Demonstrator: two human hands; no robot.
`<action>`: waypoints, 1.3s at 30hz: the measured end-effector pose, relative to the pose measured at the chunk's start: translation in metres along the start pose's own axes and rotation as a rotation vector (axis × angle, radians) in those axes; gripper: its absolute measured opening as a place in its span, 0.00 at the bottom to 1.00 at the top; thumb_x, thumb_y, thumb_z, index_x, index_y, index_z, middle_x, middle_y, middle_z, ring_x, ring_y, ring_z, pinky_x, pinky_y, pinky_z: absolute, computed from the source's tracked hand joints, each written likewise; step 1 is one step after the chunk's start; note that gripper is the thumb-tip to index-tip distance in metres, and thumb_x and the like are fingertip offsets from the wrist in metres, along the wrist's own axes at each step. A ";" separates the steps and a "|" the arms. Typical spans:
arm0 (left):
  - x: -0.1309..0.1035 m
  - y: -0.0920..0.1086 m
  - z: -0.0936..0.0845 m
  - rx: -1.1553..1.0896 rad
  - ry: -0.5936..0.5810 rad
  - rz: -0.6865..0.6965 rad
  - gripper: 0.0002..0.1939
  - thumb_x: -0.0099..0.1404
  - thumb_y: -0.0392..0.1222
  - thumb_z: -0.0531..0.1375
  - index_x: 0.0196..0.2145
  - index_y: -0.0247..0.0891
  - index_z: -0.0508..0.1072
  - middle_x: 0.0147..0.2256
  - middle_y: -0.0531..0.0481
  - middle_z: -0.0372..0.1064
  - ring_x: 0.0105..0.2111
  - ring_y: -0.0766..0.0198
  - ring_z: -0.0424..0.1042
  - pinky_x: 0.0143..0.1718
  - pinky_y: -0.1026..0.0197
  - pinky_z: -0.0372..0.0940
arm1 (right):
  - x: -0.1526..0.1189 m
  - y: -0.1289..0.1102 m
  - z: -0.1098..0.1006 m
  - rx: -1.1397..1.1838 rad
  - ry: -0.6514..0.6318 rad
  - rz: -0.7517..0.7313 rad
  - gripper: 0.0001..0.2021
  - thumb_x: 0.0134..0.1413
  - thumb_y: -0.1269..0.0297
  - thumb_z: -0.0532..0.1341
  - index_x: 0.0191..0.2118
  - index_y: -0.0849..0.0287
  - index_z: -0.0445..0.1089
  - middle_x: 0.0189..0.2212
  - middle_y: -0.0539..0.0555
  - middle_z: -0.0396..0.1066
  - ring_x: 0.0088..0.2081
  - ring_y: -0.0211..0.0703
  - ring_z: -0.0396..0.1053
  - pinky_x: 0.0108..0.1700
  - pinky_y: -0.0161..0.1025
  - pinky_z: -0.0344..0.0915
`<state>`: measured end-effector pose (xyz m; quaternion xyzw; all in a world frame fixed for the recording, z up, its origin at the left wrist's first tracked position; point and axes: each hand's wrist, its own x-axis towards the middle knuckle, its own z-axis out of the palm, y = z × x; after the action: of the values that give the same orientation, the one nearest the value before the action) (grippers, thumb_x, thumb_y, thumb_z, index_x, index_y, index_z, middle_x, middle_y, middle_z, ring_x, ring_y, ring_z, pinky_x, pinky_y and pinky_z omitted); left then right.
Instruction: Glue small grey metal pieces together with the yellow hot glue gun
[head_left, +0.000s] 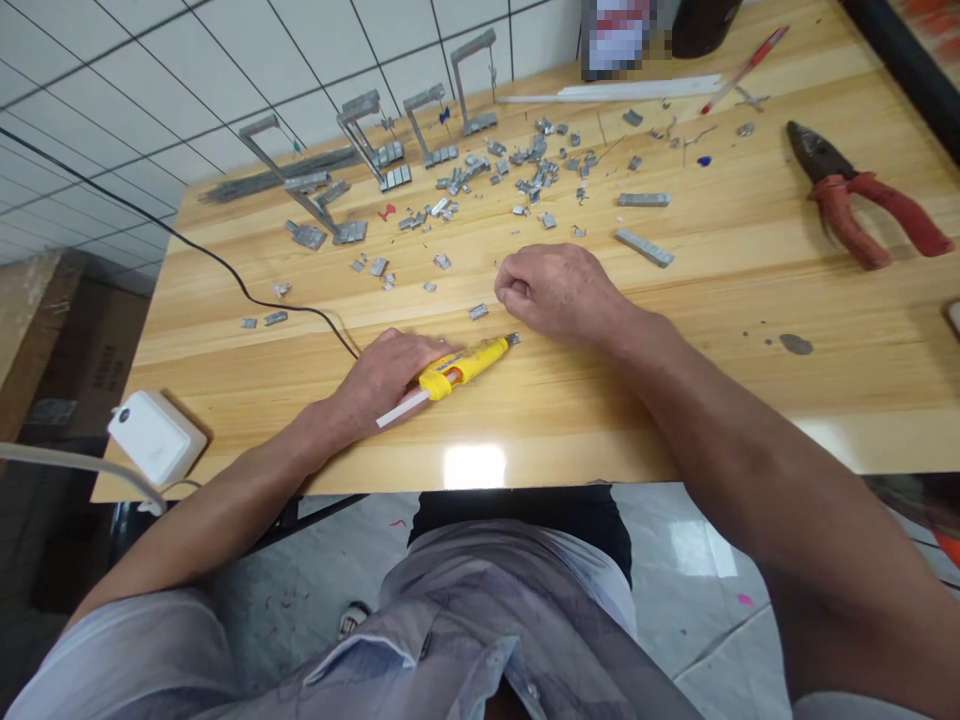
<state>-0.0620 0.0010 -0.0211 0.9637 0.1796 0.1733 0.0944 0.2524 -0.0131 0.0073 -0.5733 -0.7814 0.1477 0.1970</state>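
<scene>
My left hand [390, 375] is wrapped around a yellow glue gun [469, 366] lying low over the wooden table [570, 430]. A white glue stick [403, 408] sticks out of its rear end, and its nozzle points right. My right hand [551, 290] rests on the table just beyond the nozzle, its fingers curled closed; whatever they hold, if anything, is hidden. Between the hands lies a small grey piece [478, 312]. Many more grey pieces [536, 170] are scattered farther back. Several small grey hook-shaped stands [431, 125] stand near the wall.
Red-handled pliers [862, 195] lie at the right. A red pen [746, 70] and white sticks [637, 88] are at the back. A black cord [247, 285] runs to the glue gun from the left. At the left front corner sits a white box-shaped device [157, 437].
</scene>
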 end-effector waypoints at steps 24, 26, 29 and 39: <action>-0.005 0.006 0.000 0.057 -0.034 -0.059 0.25 0.87 0.55 0.52 0.64 0.39 0.79 0.52 0.37 0.87 0.51 0.51 0.85 0.51 0.50 0.72 | 0.001 0.000 0.004 0.006 -0.006 0.000 0.13 0.68 0.70 0.58 0.42 0.54 0.81 0.41 0.57 0.83 0.43 0.53 0.74 0.44 0.45 0.61; -0.006 0.007 -0.001 0.058 -0.032 -0.059 0.25 0.87 0.55 0.52 0.65 0.38 0.79 0.52 0.36 0.87 0.51 0.51 0.85 0.52 0.50 0.72 | 0.001 0.000 0.004 0.003 -0.008 0.003 0.13 0.68 0.70 0.58 0.42 0.54 0.82 0.41 0.57 0.83 0.43 0.53 0.74 0.44 0.45 0.62; -0.007 0.007 -0.002 0.051 -0.005 -0.033 0.23 0.87 0.52 0.54 0.66 0.37 0.78 0.52 0.36 0.86 0.51 0.51 0.85 0.51 0.52 0.71 | 0.001 0.001 0.005 -0.004 -0.003 -0.003 0.13 0.67 0.70 0.58 0.42 0.54 0.82 0.41 0.57 0.83 0.43 0.52 0.74 0.44 0.44 0.61; 0.001 0.009 0.003 0.062 -0.012 -0.055 0.25 0.87 0.55 0.52 0.64 0.37 0.79 0.49 0.37 0.87 0.49 0.51 0.85 0.48 0.51 0.70 | 0.000 0.000 0.006 -0.020 -0.006 -0.001 0.13 0.67 0.70 0.58 0.41 0.53 0.82 0.41 0.57 0.83 0.43 0.53 0.75 0.43 0.44 0.60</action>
<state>-0.0571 -0.0072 -0.0213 0.9619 0.2108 0.1593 0.0704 0.2495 -0.0136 0.0026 -0.5744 -0.7838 0.1415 0.1888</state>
